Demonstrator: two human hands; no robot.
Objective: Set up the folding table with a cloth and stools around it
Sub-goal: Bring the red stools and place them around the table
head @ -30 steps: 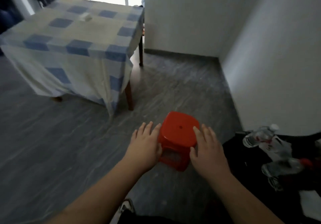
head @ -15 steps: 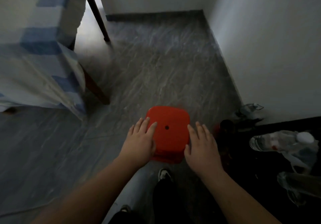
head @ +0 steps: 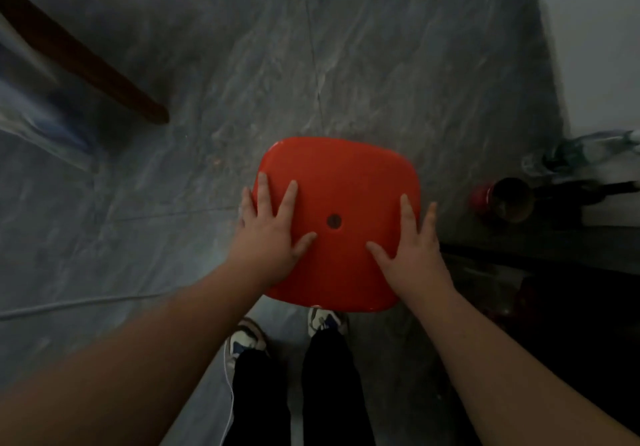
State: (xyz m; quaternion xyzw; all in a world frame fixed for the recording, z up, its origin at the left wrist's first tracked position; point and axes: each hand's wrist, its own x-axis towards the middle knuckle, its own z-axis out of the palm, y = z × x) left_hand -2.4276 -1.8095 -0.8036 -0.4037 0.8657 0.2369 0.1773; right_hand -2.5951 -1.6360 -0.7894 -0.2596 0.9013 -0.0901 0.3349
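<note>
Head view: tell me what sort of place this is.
Probably a room in a home. A grey stone-look floor meets a white wall; a red stool sits by a table leg, with bottles on the floor.

Dim room: grey marbled floor [head: 381, 64] meets a white wall [head: 595, 30] at right.

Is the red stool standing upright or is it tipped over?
Upright: the red stool shows its flat seat top facing the camera, with the left hand and right hand on it.
</note>
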